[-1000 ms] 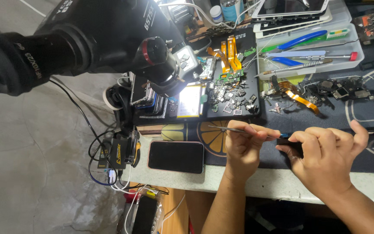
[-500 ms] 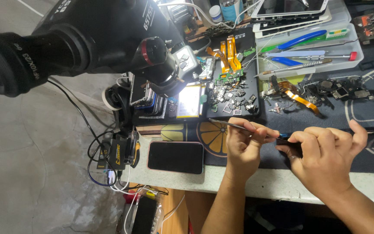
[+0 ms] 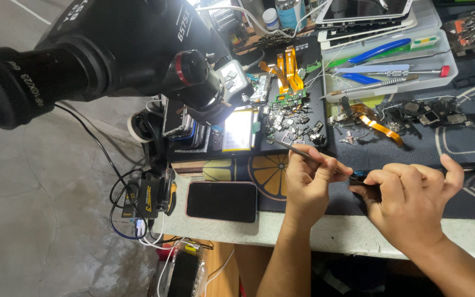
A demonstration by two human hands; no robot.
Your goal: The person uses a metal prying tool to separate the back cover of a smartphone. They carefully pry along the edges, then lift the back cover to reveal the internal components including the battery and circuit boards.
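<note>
Our left hand (image 3: 310,179) pinches thin tweezers (image 3: 298,152). Our right hand (image 3: 408,201) grips a small dark part (image 3: 365,186). A phone (image 3: 221,201) lies nearby on the surface (image 3: 358,234).

Black-screened smartphone (image 3: 221,201) flat on pale bench edge, just left of fingers. Big black microscope body (image 3: 122,49) with red-ringed lens up left, well above fingers. Black tray of small metal phone parts (image 3: 295,118) just beyond fingertips; orange flex cables (image 3: 286,69) at its far end. Clear plastic tray (image 3: 391,60) with blue-handled tools up right. Orange-slice-patterned dark mat (image 3: 268,170) under fingers. Tangle of black cables (image 3: 138,203) far left, by yellow-black box.
</note>
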